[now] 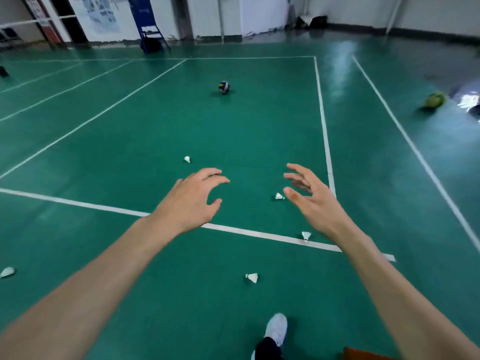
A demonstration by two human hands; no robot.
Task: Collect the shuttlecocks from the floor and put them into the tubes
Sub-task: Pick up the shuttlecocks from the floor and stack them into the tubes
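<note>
Several white shuttlecocks lie scattered on the green court floor (233, 131): one far ahead (187, 159), one beside my right thumb (279, 196), one on the white line (306, 235), one near my foot (252, 277), and one at the left edge (7, 272). My left hand (189, 201) and my right hand (309, 196) are stretched forward above the floor, fingers spread and loosely bent, holding nothing. No tube is in view.
A dark volleyball (224, 87) sits mid-court and a green ball (434, 100) lies at the right. A blue ladder chair (150, 35) stands by the far wall. My white shoe (276, 328) is at the bottom, an orange object (363, 354) beside it.
</note>
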